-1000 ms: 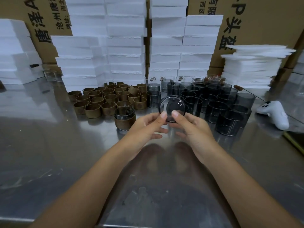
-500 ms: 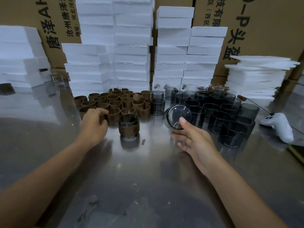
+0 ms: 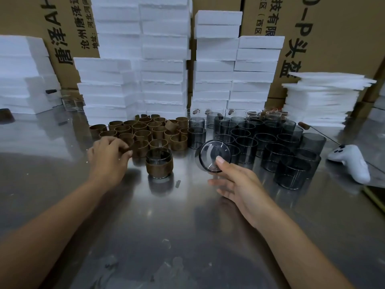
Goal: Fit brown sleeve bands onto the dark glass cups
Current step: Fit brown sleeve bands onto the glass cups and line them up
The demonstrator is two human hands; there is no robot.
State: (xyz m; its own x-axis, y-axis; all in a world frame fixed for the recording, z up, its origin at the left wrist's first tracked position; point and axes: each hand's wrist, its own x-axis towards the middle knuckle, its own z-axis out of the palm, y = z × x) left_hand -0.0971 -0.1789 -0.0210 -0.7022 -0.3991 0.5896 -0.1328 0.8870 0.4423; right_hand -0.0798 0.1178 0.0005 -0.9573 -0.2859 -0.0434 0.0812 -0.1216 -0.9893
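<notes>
Now the left hand is pinching a band, the right hand gripping a cup; next, probably sliding them together.

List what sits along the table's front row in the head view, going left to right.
left hand pinching a brown sleeve band → banded cup → tilted dark cup held by right hand → bare dark cups → white controller
</notes>
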